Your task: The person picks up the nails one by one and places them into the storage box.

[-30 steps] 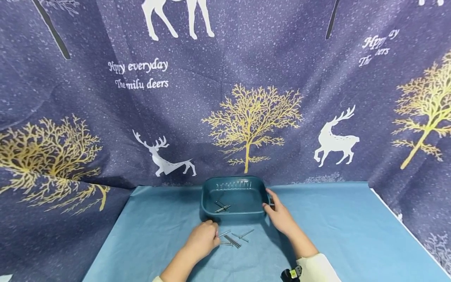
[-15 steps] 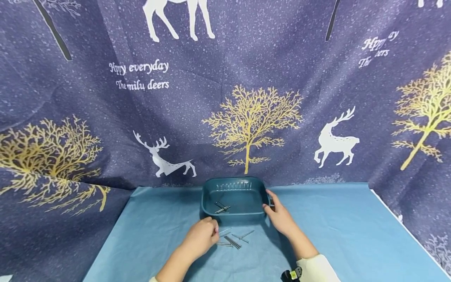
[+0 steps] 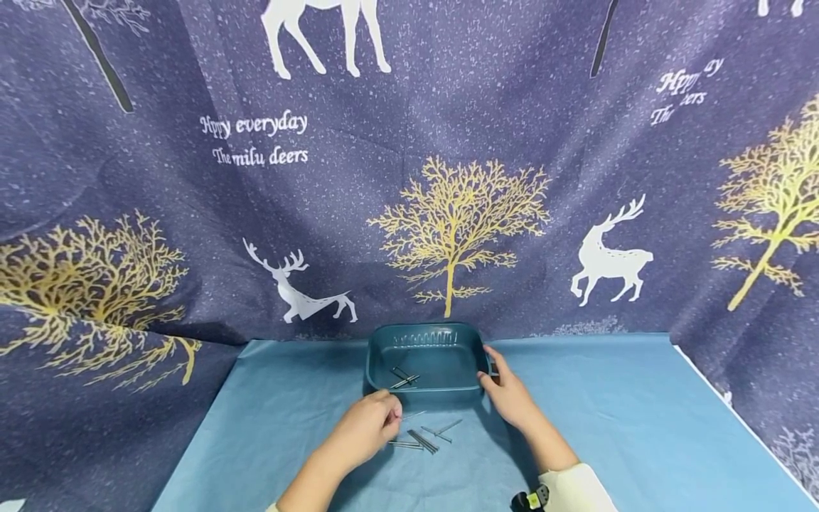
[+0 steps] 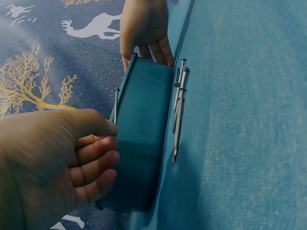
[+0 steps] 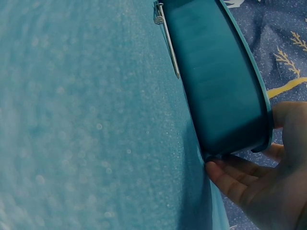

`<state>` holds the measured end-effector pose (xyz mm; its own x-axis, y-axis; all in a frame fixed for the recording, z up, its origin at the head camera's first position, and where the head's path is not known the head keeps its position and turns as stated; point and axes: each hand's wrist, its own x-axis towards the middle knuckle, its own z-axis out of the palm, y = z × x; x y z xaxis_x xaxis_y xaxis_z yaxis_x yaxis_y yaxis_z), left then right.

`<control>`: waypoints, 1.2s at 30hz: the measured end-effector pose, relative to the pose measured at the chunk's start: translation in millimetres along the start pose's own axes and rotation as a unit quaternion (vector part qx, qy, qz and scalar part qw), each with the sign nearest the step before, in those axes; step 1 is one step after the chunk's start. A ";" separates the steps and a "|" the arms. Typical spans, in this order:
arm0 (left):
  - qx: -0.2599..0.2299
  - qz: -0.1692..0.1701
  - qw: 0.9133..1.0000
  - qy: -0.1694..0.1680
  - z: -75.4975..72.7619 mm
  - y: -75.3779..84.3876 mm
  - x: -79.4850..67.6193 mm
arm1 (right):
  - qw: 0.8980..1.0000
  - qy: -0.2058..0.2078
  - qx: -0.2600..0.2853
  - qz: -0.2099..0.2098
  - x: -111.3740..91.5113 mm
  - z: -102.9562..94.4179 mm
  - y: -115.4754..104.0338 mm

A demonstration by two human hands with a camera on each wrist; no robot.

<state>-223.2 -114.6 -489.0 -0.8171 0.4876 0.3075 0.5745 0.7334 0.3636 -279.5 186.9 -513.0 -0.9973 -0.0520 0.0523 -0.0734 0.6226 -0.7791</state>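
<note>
From my remote seat I have the dark teal bin [image 3: 451,370] near the bottom centre of the head view, standing on the blue cloth [image 3: 601,398]. At its right end the right hand [image 3: 508,395] grasps it, thumb at the near rim and fingers about the end wall; I judge this grip is there to keep the bin from sliding. Toward the lower left of the bin, the left hand [image 3: 366,430] pinches one nail [image 4: 116,103] between thumb and forefinger, the other fingers loosely curled. It grips close to one end, presumably so most of the shank stays free; in the left-wrist view the head points toward the top of the frame. That nail sticks out to the right of the fingertips in the head view, outside the bin, just in front of its near wall. Loose nails [image 3: 423,441] lie on the cloth right of the left hand, and a few more nails [image 3: 405,382] rest crossed inside the bin's left part.
</note>
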 end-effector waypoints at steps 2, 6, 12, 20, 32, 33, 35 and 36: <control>-0.005 -0.003 1.000 -0.001 -0.3 0.4 0.5 | 1.000 0.003 -0.001 0.001 0.2 0.7 0.7; -0.009 -0.017 1.000 -0.006 -0.7 -0.2 1.6 | 1.000 0.001 0.002 0.004 0.8 1.6 0.9; -0.015 -0.043 0.999 0.024 -0.7 -2.9 3.5 | 1.000 -0.009 0.011 0.009 1.6 2.6 1.9; -0.007 -0.064 0.993 0.102 -4.0 -2.7 22.2 | 1.000 -0.013 0.013 0.010 0.2 -1.5 2.9; -0.011 -0.093 0.985 0.143 -6.5 -9.2 47.6 | 1.000 -0.012 0.019 0.006 0.5 -0.4 1.5; -0.011 -0.093 0.985 0.147 -6.2 -10.4 49.4 | 1.000 -0.011 0.019 0.005 0.4 -0.2 1.1; -0.009 -0.097 0.984 0.151 -5.6 -12.7 52.6 | 1.000 -0.009 0.018 0.005 0.4 0.1 0.5; -0.007 -0.099 0.983 0.152 -5.2 -14.0 54.1 | 1.000 -0.008 0.018 0.004 0.4 0.3 0.4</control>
<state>-275.2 -100.9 -472.9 -0.8623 0.1699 0.4771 0.4078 0.7916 0.4551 -279.9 186.9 -513.5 -0.9975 -0.0603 0.0359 -0.0648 0.5948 -0.8012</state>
